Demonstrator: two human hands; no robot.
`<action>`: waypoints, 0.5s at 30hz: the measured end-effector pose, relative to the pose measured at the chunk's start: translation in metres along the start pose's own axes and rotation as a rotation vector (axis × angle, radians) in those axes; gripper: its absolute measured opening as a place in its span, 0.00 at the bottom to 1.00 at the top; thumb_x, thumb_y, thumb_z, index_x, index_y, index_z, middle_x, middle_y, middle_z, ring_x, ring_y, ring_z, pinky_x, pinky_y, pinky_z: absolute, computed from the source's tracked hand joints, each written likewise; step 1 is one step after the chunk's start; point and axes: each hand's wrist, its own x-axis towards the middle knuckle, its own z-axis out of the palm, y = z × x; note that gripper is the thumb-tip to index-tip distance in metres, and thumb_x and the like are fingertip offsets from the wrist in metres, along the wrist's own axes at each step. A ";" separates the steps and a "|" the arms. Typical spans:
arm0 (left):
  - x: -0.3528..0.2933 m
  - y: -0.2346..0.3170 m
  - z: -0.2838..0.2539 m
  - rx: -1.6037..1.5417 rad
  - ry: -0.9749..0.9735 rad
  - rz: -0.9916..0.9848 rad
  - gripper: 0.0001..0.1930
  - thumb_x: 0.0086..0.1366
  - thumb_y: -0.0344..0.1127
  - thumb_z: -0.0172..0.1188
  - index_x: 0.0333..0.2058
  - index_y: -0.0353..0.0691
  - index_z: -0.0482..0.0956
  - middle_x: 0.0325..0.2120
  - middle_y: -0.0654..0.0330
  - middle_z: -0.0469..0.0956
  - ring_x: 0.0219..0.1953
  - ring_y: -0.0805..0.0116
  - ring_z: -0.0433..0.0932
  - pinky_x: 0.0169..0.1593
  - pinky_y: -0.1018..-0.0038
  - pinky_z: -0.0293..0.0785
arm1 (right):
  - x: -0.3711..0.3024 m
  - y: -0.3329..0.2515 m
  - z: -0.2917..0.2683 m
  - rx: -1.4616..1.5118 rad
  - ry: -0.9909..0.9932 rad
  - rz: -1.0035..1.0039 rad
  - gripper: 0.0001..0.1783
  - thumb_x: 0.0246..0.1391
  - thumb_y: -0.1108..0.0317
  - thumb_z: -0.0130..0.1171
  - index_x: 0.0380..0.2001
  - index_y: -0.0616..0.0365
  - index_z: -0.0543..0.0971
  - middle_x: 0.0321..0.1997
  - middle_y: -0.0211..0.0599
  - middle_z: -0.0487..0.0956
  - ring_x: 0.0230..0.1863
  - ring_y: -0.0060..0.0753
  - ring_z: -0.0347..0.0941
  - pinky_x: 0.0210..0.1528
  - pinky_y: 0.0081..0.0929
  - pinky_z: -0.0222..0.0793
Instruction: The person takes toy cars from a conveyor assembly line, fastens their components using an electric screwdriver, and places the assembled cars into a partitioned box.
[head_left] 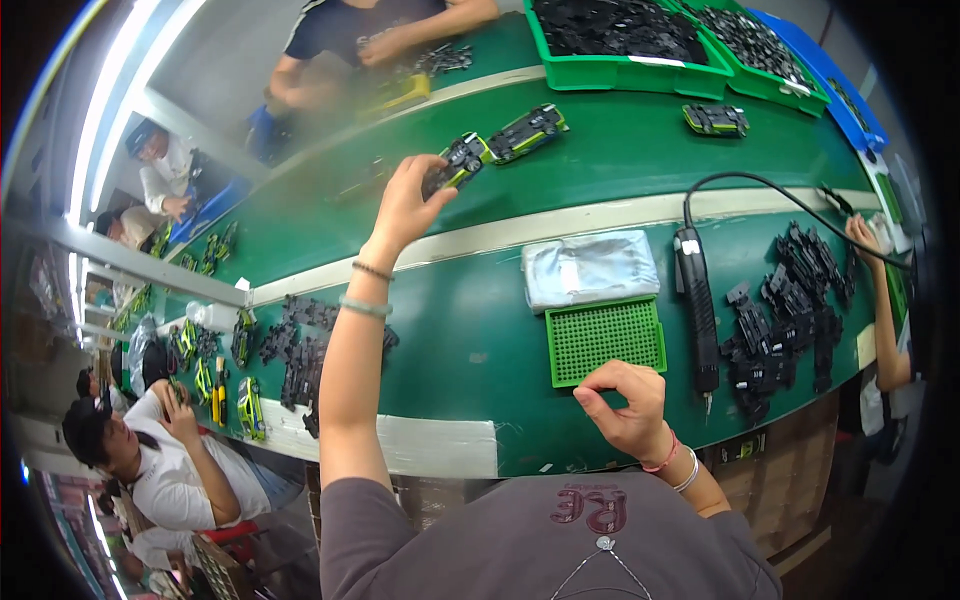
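Note:
My left hand [408, 205] reaches far over the green belt, its thumb and fingers closed around one end of a toy car [464, 160] with a black underside and lime-green edges. Touching or almost touching that car is a second toy car [528, 133], also underside up. Near the front of the bench, my right hand [630, 402] is curled, thumb and fingertips drawn together; whatever they might pinch is hidden. Just beyond it lies a green tray [656, 335] with a grid of small holes. An electric screwdriver [696, 300] lies to its right, bit toward me.
Black plastic parts [785, 320] are heaped at right, with another pile [300, 350] at left. A pale-blue wrapped bundle [590, 270] sits behind the tray. Farther off are another toy car [716, 120] and a green bin [640, 75]. Co-workers sit left, right and opposite.

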 end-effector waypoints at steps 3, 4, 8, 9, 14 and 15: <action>-0.007 0.066 0.003 -0.121 -0.070 0.107 0.18 0.49 0.29 0.65 0.40 0.35 0.72 0.36 0.53 0.73 0.40 0.57 0.73 0.45 0.71 0.69 | 0.005 -0.004 -0.001 0.002 0.063 0.018 0.05 0.42 0.76 0.63 0.21 0.60 0.75 0.19 0.36 0.76 0.18 0.31 0.72 0.20 0.22 0.66; -0.011 0.085 0.007 -0.163 -0.100 0.134 0.18 0.48 0.29 0.65 0.39 0.35 0.72 0.37 0.52 0.74 0.40 0.56 0.73 0.45 0.70 0.69 | 0.006 -0.004 -0.004 -0.036 0.099 0.016 0.05 0.42 0.76 0.63 0.23 0.60 0.75 0.20 0.36 0.76 0.19 0.32 0.72 0.21 0.22 0.67; -0.032 0.125 0.028 -0.187 -0.273 0.204 0.18 0.48 0.29 0.64 0.40 0.38 0.72 0.41 0.52 0.71 0.45 0.52 0.70 0.48 0.65 0.68 | 0.009 -0.008 -0.036 -0.497 0.216 0.069 0.09 0.44 0.72 0.63 0.30 0.62 0.76 0.30 0.42 0.75 0.31 0.42 0.73 0.32 0.31 0.69; -0.035 0.128 0.035 -0.209 -0.267 0.235 0.18 0.48 0.30 0.63 0.40 0.38 0.72 0.41 0.52 0.71 0.45 0.52 0.69 0.48 0.65 0.68 | 0.007 -0.007 -0.047 -0.621 0.228 0.164 0.10 0.45 0.71 0.62 0.32 0.62 0.76 0.33 0.44 0.75 0.34 0.45 0.72 0.35 0.34 0.69; -0.041 0.135 0.062 -0.133 -0.233 0.261 0.18 0.48 0.32 0.64 0.40 0.39 0.73 0.41 0.53 0.71 0.45 0.53 0.70 0.48 0.65 0.68 | -0.006 0.020 -0.084 -0.865 0.137 0.382 0.19 0.48 0.71 0.59 0.45 0.63 0.71 0.37 0.46 0.70 0.39 0.48 0.69 0.40 0.36 0.66; -0.041 0.135 0.064 -0.141 -0.235 0.264 0.18 0.48 0.32 0.64 0.40 0.39 0.73 0.41 0.53 0.71 0.45 0.53 0.70 0.48 0.65 0.68 | -0.007 0.022 -0.084 -0.878 0.120 0.403 0.21 0.48 0.71 0.59 0.46 0.63 0.70 0.36 0.46 0.70 0.39 0.48 0.69 0.40 0.36 0.66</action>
